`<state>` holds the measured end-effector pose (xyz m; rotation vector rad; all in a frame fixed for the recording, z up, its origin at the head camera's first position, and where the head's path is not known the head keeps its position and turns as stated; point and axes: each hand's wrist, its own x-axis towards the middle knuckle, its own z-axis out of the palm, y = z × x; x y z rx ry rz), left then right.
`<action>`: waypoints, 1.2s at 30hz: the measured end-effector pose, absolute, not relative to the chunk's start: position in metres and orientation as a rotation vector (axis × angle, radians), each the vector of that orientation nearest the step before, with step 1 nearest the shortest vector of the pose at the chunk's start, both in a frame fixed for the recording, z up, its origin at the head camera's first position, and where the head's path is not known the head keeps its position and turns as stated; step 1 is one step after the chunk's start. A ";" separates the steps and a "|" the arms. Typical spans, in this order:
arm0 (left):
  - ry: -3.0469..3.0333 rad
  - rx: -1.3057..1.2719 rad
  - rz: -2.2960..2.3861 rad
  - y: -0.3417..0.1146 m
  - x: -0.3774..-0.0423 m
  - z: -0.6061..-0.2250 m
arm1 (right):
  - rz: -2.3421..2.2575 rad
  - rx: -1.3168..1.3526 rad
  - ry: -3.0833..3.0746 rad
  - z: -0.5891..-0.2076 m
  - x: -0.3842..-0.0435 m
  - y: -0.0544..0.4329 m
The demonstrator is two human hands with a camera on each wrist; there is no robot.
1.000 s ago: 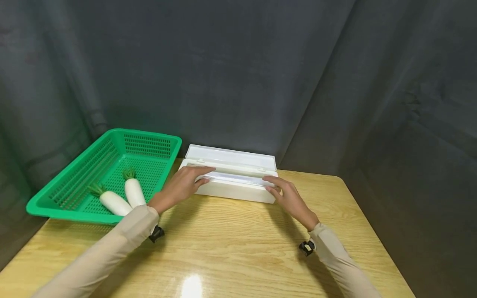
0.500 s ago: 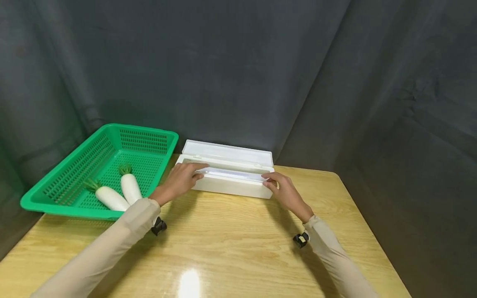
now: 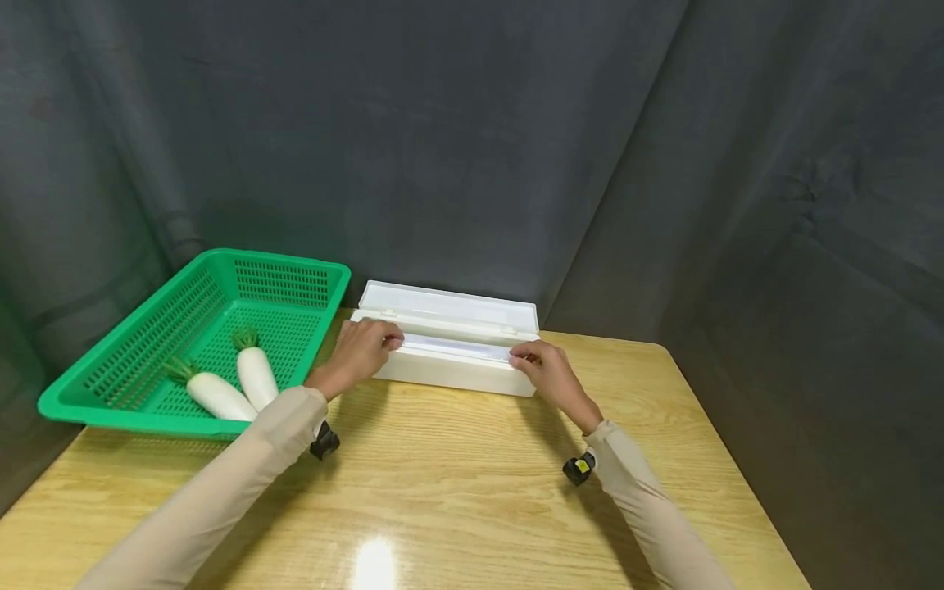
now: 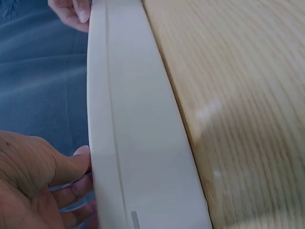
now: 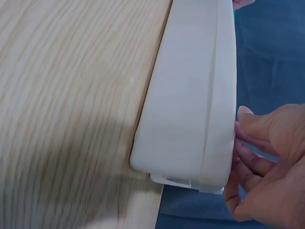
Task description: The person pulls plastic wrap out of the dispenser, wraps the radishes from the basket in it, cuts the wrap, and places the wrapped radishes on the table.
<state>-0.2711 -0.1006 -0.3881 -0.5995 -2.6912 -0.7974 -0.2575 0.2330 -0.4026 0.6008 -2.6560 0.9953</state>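
While the head view looks down at the pale wood-grain counter (image 3: 457, 475), you have both hands at a long, smooth white box (image 3: 457, 375) on its far side, its flat lid (image 3: 450, 301) standing open behind. One glossy strip (image 3: 453, 347) runs along the opening. Your left hand (image 3: 359, 351) brings finger and thumb together at the strip's left end, your right hand (image 3: 549, 373) at its right end; whether either grip pinches the strip is too small to tell. Just left of the box sits one green slotted basket (image 3: 133, 420), holding two smooth white radishes (image 3: 220, 397) with green tufts. The counter spreads between the box and your near side; its right edge lies well apart from the box, and a dark cloth curtain (image 3: 442, 147) hangs close behind.

In the left wrist view, a narrow lip runs the length of your box's plain front; your left thumb and fingers reach its upper edge, hiding what lies between them.

In the right wrist view, you see the box's rounded right corner on the counter and your right fingers, bent, by its upper edge.
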 end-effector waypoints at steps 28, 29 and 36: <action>-2.729 -0.620 -0.761 -0.098 -0.292 -0.377 | 0.997 0.376 -2.658 -0.404 -0.259 0.218; -2.727 -0.624 -0.753 -0.098 -0.292 -0.377 | 0.992 0.392 -2.645 -0.405 -0.259 0.219; -2.713 -0.644 -0.711 -0.098 -0.290 -0.380 | 0.974 0.528 -2.548 -0.409 -0.258 0.222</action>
